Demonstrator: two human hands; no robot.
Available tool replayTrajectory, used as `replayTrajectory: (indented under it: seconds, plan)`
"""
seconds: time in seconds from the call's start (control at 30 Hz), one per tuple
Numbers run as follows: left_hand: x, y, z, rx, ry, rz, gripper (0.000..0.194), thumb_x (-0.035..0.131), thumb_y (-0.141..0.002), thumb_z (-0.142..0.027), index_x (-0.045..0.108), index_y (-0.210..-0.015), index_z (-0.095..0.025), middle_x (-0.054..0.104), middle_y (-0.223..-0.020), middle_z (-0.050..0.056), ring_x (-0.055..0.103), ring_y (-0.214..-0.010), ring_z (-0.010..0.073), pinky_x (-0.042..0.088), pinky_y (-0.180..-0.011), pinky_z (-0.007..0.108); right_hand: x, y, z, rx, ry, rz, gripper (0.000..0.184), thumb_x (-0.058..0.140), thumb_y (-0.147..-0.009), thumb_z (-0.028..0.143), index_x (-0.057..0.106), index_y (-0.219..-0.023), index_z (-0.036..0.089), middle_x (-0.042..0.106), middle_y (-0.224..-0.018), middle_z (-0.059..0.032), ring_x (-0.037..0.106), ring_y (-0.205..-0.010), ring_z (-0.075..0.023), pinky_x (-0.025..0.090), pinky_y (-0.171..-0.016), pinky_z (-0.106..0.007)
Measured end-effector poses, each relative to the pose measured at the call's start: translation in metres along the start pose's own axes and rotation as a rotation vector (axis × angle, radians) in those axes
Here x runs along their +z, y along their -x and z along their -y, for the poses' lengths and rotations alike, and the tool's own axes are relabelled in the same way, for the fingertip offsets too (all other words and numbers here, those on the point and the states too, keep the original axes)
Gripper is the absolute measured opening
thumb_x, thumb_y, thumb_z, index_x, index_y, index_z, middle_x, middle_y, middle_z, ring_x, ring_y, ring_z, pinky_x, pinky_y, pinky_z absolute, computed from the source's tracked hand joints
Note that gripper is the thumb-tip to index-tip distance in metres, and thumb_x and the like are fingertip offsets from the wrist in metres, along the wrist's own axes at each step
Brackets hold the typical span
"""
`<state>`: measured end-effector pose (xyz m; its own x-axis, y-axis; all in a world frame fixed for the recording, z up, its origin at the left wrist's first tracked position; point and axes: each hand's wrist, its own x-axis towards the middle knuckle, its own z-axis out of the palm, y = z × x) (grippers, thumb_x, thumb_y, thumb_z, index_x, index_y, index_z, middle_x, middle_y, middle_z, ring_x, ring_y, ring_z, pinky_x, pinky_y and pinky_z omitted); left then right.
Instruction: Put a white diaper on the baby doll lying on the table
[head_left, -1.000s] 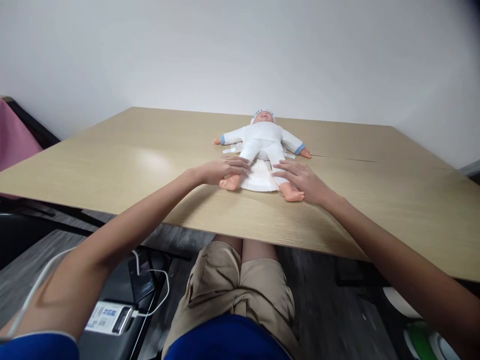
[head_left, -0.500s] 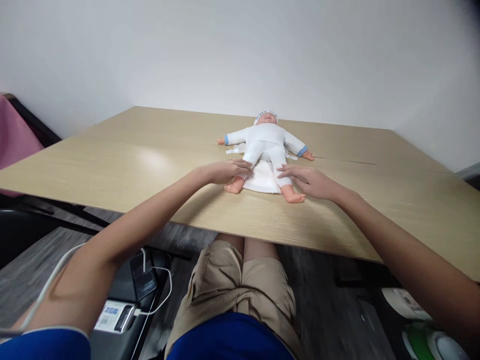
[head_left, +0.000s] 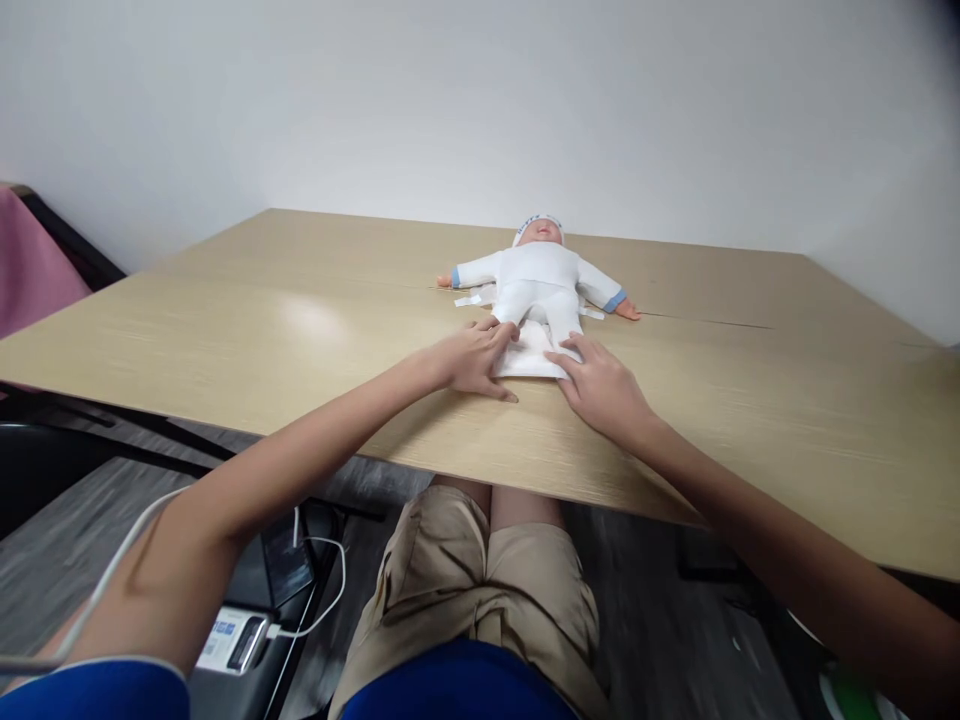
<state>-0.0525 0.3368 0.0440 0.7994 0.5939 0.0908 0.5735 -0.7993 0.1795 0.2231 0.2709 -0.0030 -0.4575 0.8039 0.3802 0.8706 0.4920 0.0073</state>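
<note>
Head camera view: a white diaper [head_left: 532, 352] lies flat on the table [head_left: 225, 310], its rear part under a doll [head_left: 538, 265] and its front part reaching out between the doll's legs [head_left: 564, 315] towards the person. Its long axis runs away from the person, in line with the doll, which lies on its back with its head by the wall [head_left: 450, 120]. Pale tabs [head_left: 472, 300] stick out on both sides near the doll's waist.

The diaper's near end sits between the two hands, just beyond the wrists. The right hand [head_left: 607, 392] is nearer its bottom edge, with fingertips over the near right corner; whether they pinch the diaper or only rest there, I cannot tell. The left hand [head_left: 476, 358] is beside the left edge, palm down over the doll's lower leg, released, its thumb spread away from the fingers.

Both forearms come in low from the sides and slant inward, so the hands face each other across the diaper.
</note>
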Motion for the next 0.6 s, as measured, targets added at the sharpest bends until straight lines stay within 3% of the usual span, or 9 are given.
replayTrajectory:
  seconds: [0.07,0.2,0.3,0.43,0.6]
  plan:
    - [0.005,0.000,-0.003,-0.028,-0.024,-0.018,0.087,0.083,-0.084,-0.068,0.055,-0.141,-0.009,0.068,-0.141,0.025,0.056,-0.137,0.0443,0.044,-0.114,0.051,0.001,-0.001,0.000,0.015,-0.014,-0.029,0.047,0.049,-0.103,0.015,0.074,-0.143,0.018,0.066,-0.146,-0.0221,0.063,-0.139,-0.0429,0.058,-0.113,-0.060]
    - [0.011,-0.001,-0.004,-0.065,-0.054,-0.113,0.041,0.074,-0.091,-0.038,0.063,-0.124,-0.015,0.071,-0.135,0.020,0.057,-0.133,0.0417,0.046,-0.112,0.053,0.001,-0.005,-0.006,0.042,-0.086,-0.091,0.045,0.047,-0.103,0.014,0.077,-0.135,0.023,0.073,-0.139,-0.0172,0.066,-0.135,-0.0406,0.060,-0.108,-0.057]
    - [0.006,-0.006,0.003,-0.084,0.047,-0.217,0.021,0.064,-0.096,-0.030,0.065,-0.114,-0.019,0.074,-0.124,0.016,0.061,-0.123,0.0362,0.049,-0.106,0.049,-0.001,-0.013,-0.015,0.094,-0.133,-0.100,0.039,0.045,-0.105,0.018,0.077,-0.126,0.023,0.077,-0.127,-0.0159,0.071,-0.120,-0.0385,0.061,-0.094,-0.052]
    - [-0.012,-0.023,0.023,-0.124,0.333,-0.339,0.019,0.058,-0.102,-0.039,0.065,-0.106,-0.022,0.074,-0.107,0.007,0.065,-0.099,0.0262,0.050,-0.092,0.039,-0.006,-0.036,-0.029,0.124,-0.245,-0.160,0.031,0.045,-0.107,0.023,0.075,-0.112,0.023,0.076,-0.107,-0.0138,0.071,-0.104,-0.0358,0.057,-0.086,-0.048]
    - [-0.034,-0.070,0.063,-0.179,0.528,-0.466,0.035,0.060,-0.103,-0.052,0.063,-0.090,-0.020,0.070,-0.100,0.006,0.062,-0.100,0.0253,0.047,-0.097,0.037,-0.009,-0.096,-0.062,0.150,-0.384,-0.321,0.023,0.052,-0.105,0.034,0.072,-0.104,0.023,0.075,-0.115,-0.0145,0.070,-0.111,-0.0348,0.056,-0.100,-0.048]
